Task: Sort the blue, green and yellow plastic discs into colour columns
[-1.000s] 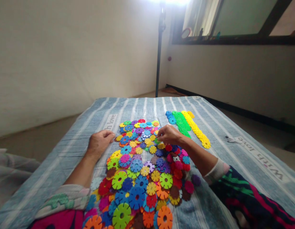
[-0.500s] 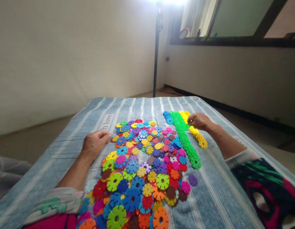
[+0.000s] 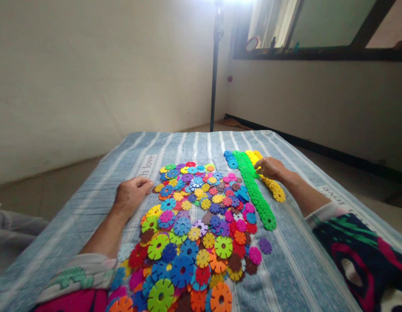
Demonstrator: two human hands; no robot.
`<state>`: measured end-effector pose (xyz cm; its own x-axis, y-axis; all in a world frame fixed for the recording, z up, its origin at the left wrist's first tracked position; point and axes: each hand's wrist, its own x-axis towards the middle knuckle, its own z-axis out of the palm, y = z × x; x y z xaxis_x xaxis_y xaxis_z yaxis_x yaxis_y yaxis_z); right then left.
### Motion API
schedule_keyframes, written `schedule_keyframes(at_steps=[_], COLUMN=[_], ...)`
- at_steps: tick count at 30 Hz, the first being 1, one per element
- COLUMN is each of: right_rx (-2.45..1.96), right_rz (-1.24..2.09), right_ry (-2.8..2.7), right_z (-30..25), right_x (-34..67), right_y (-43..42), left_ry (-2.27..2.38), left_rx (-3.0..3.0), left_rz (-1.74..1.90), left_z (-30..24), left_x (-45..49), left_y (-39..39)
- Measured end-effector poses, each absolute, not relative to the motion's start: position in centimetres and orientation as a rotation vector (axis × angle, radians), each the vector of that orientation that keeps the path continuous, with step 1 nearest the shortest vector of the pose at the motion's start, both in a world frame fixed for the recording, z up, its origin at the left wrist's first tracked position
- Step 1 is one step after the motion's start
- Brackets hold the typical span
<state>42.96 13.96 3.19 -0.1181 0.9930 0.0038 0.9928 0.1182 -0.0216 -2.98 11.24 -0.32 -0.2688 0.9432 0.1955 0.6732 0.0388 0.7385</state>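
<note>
A big heap of flat toothed plastic discs [image 3: 194, 225] in many colours lies on a blue striped bed cover [image 3: 305, 268]. To its right run sorted rows: a green row [image 3: 257, 197], a yellow row [image 3: 275, 188] and a few blue discs [image 3: 231, 161]. My right hand [image 3: 269, 168] hovers over the far end of the green and yellow rows, its fingers pinched together; what they hold is hidden. My left hand [image 3: 131, 195] rests loosely curled on the cover at the heap's left edge, touching the nearest discs.
A black lamp stand [image 3: 215, 69] rises beyond the bed's far end. White walls stand left and ahead, and a dark-framed window [image 3: 318, 26] sits at upper right. Bare floor [image 3: 57, 190] lies left of the bed.
My right hand left the middle of the heap and went right to the sorted rows, then shifted slightly toward the green row. The left hand stayed put.
</note>
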Motion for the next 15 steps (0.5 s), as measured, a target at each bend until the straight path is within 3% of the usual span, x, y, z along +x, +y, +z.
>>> schedule_keyframes(at_steps=[7, 15], right_rx=[-1.967, -1.411], right_rz=[-0.003, 0.224], right_ry=[-2.346, -2.663], right_z=[4.6, 5.2], right_x=[39.0, 28.4], right_y=[12.2, 7.2], left_ry=[2.015, 1.996], left_rx=[1.624, 1.660], left_rz=[1.088, 1.097], left_z=[0.0, -0.1], left_x=[-2.5, -2.6], left_y=[10.9, 10.8])
